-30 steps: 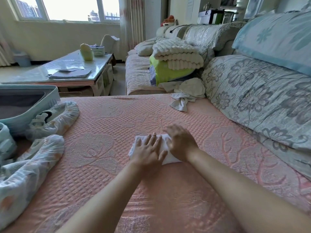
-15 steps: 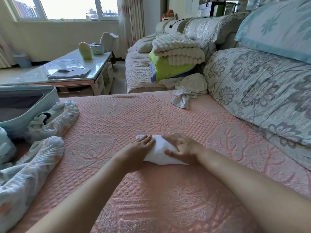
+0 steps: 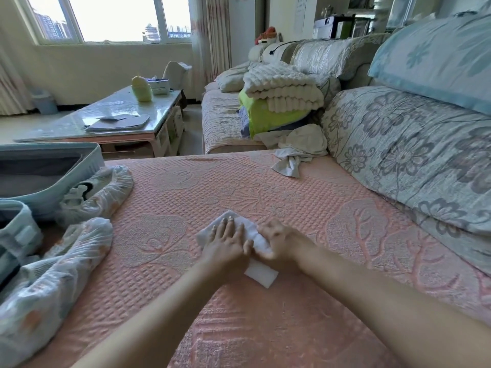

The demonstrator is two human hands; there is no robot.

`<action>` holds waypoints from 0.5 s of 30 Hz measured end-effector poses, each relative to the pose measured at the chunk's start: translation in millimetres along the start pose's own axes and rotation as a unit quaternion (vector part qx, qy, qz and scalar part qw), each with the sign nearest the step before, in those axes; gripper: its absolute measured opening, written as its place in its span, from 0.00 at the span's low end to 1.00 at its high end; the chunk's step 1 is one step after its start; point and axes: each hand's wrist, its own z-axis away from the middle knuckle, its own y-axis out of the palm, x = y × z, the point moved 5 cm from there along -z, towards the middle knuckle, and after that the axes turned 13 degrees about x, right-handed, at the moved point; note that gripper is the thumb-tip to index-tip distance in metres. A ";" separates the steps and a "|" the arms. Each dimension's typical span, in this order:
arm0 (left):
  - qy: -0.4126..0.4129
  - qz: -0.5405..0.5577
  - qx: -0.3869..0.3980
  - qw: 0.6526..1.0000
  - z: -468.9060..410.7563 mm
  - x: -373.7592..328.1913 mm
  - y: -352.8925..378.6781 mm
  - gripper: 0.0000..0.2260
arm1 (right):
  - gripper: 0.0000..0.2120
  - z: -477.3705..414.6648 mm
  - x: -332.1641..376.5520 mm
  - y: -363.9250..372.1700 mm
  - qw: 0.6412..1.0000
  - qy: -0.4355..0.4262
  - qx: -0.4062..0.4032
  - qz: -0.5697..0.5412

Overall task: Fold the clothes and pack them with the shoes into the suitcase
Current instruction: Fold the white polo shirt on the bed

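Note:
A small white folded cloth [image 3: 261,274] lies on the pink bedspread [image 3: 265,187] in the middle. My left hand [image 3: 228,241] lies flat on its left part with fingers straight. My right hand [image 3: 281,241] grips the cloth's right edge with curled fingers and lifts a fold. An open pale-blue suitcase [image 3: 53,166] stands at the left edge. Two shoes in thin plastic covers lie beside it: one [image 3: 98,192] against the suitcase, one [image 3: 66,261] nearer me. A crumpled beige garment [image 3: 300,147] lies at the far end by the cushions.
Floral cushions [image 3: 411,144] line the right side. A stack of folded blankets [image 3: 279,102] sits on the sofa beyond. A glass coffee table [image 3: 106,120] with papers stands at the far left. A pale-blue pouch [image 3: 16,235] lies at the left edge.
The cloth now lies turned diagonally. My left hand has gone from its near-left edge to flat on top, and my right hand has curled round the right edge, raising a fold.

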 end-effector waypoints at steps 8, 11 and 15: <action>0.073 -0.038 0.022 0.996 -5.6 52.0 -11.6 0.24 | 0.28 34.3 33.7 13.9 0.997 -0.061 0.045 -0.020; 0.050 -0.068 -0.039 0.996 8.4 42.7 -18.4 0.23 | 0.32 38.8 34.6 9.2 0.996 -0.083 0.022 0.023; 0.005 -0.043 -0.094 0.995 31.8 22.5 -3.3 0.24 | 0.32 23.8 32.1 13.8 0.997 -0.072 0.001 -0.037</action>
